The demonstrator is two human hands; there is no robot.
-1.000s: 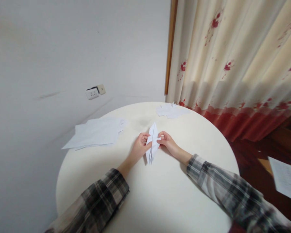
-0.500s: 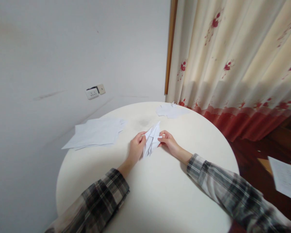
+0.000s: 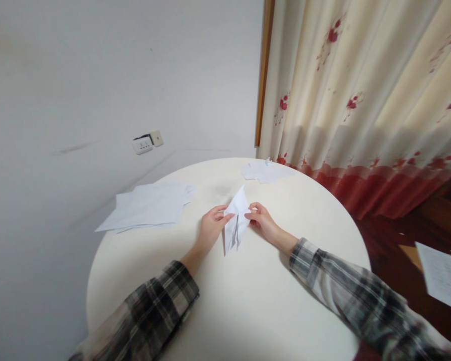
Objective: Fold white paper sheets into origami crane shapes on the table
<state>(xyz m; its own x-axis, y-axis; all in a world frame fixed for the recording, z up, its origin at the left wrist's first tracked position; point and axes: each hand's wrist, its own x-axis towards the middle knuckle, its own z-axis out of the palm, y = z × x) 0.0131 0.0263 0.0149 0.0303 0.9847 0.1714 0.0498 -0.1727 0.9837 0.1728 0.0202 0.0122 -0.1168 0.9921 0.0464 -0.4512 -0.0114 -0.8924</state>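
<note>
A folded sheet of white paper (image 3: pixel 237 201) is held between my two hands over the middle of the round white table (image 3: pixel 225 311). It has a pointed top and a slit down its lower half, where loose layers hang. My left hand (image 3: pixel 211 228) pinches its left edge, thumb on the front face. On the opposite edge, my right hand (image 3: pixel 262 221) grips it between thumb and fingers. Some fingertips of both hands are hidden behind the paper.
White sheets (image 3: pixel 150 204) lie stacked at the table's left. Torn-looking paper (image 3: pixel 265 172) lies by the far edge. Behind are a wall with a socket (image 3: pixel 143 145) and a flowered curtain (image 3: pixel 361 100). Off to the right, a written sheet (image 3: pixel 441 276) rests lower down.
The folded paper has turned more upright, its flaps now hanging nearer to me and a different face showing. My left thumb has moved onto its front. My right hand has barely shifted.
</note>
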